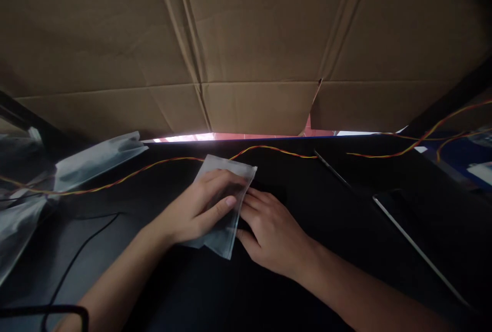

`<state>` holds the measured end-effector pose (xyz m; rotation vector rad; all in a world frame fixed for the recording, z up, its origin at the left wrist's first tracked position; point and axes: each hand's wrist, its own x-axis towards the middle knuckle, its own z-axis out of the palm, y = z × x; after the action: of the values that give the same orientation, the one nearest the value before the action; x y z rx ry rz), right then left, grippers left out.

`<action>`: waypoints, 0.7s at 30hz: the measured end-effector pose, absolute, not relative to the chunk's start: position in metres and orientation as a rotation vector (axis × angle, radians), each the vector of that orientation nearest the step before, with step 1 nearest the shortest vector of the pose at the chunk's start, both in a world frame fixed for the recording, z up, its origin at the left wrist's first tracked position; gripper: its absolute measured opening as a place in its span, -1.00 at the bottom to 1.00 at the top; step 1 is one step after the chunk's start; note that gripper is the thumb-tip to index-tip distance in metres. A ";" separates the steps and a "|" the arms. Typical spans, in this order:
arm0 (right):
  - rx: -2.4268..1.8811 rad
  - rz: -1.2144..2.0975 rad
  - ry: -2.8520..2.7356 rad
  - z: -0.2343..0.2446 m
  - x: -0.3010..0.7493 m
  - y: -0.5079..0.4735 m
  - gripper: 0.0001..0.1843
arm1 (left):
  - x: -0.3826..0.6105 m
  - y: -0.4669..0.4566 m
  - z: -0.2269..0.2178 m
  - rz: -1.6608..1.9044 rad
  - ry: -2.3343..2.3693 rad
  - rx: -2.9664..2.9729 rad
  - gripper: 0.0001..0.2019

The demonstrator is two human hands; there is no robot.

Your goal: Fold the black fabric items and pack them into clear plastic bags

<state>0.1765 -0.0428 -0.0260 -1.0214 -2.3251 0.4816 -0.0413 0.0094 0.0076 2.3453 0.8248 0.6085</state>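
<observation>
A small clear plastic bag (226,170) lies on the dark tabletop (161,281) in the middle of the view. My left hand (200,209) rests on top of it, fingers curled around the bag's right edge and thumb across its front. My right hand (269,229) sits just to the right of the bag, palm down, its fingertips tucked at or under the bag's edge. What those fingertips touch is hidden in the dark.
A large brown cardboard sheet (246,40) hangs over the far side. A twisted red-yellow wire (269,150) runs across the table behind the hands. More clear bags (96,160) lie at the left. A thin black cable (73,260) and a dark flat panel (415,240) flank the hands.
</observation>
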 end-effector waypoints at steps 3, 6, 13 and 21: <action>-0.860 0.526 -2.446 -0.024 0.187 -0.038 -0.59 | -0.059 0.021 0.002 0.388 0.882 2.535 -0.31; -0.586 0.533 -2.621 -0.025 0.195 -0.035 -0.59 | -0.060 0.025 -0.008 0.282 0.797 2.498 -0.12; -0.663 0.577 -2.332 -0.033 0.168 -0.048 -0.72 | -0.032 0.007 -0.009 0.367 0.703 2.469 -0.12; -0.495 0.757 -2.500 -0.025 0.170 -0.050 -0.58 | -0.034 0.009 -0.012 0.530 0.658 2.476 -0.30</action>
<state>0.1698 -0.0505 -0.0254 -0.4951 -2.5002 0.7567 -0.0344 0.0092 -0.0124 2.4757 0.6576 0.5304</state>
